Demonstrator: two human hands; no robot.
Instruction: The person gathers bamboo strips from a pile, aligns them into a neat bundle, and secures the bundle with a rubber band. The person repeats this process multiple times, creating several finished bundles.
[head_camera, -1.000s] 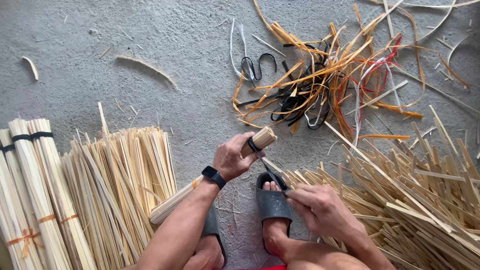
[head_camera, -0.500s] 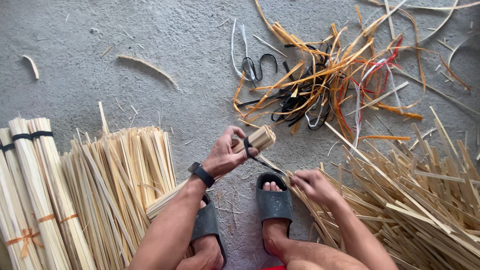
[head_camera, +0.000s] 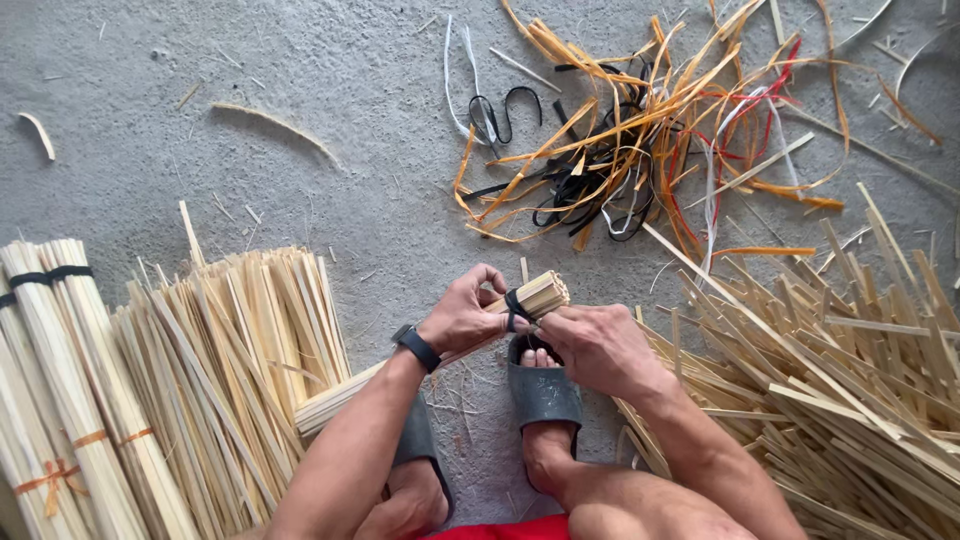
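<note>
Floor (head_camera: 250, 60): grey concrete, strewn with splinters.
Left hand (head_camera: 462, 318): closed around the stick bundle (head_camera: 535, 296), just left of its black band (head_camera: 515, 308); a watch (head_camera: 416, 347) on the wrist.
Right hand (head_camera: 598, 345): clenched at the band, touching the bundle from the right.
Bundle: tilted, between both hands, above the sandal (head_camera: 543, 388).
Left of hands: loose sticks (head_camera: 220, 350), tied bundles (head_camera: 60, 400).
Right: stick pile (head_camera: 840, 370).
Beyond: tangled straps (head_camera: 640, 150).

Two hands (head_camera: 470, 318) (head_camera: 598, 345), two sandals (head_camera: 544, 392), one wristwatch (head_camera: 416, 348).
</note>
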